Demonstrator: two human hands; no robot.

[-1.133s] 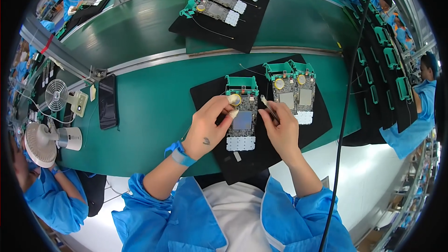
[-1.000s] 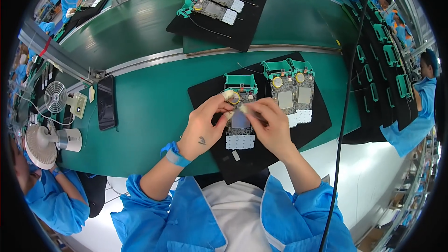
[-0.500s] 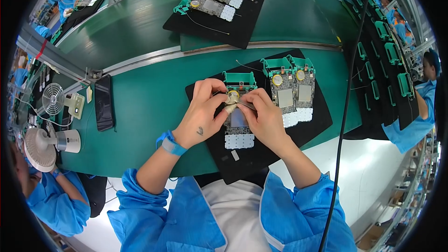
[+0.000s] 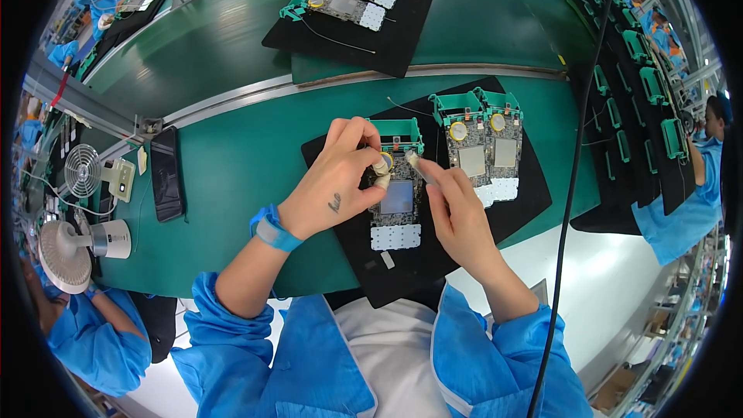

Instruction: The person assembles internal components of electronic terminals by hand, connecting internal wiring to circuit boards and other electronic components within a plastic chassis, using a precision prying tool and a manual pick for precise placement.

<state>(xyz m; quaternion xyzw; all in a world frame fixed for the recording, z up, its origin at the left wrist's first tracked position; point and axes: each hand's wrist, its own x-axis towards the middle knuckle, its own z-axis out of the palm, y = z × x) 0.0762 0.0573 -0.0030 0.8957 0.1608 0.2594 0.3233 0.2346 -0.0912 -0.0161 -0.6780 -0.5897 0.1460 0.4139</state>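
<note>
A circuit board [image 4: 397, 213] with a green plastic frame [image 4: 396, 131] at its far end lies on a black mat, between my hands. Its lower end is white and dotted. My left hand [image 4: 329, 178] is closed in a pinch over the board's left edge, beside a round yellow-rimmed coin cell [image 4: 387, 161] partly hidden by the fingers. Pale covers sit on the fingertips. Right of the coin cell, my right hand [image 4: 460, 213] has its fingers drawn together, with a pale tip near the board; what they hold, if anything, is unclear.
Two similar boards [image 4: 472, 161] stand right of mine on the black mat [image 4: 530, 201]. Several more lie on a far mat [image 4: 406, 39]. A phone [image 4: 166, 174], a small fan [image 4: 66, 255] and a black cable [image 4: 571, 186] are nearby. Co-workers sit on both sides.
My hands have come apart: the right one moved right and slightly down from the coin cell. The left hand stays near it, still pinched.
</note>
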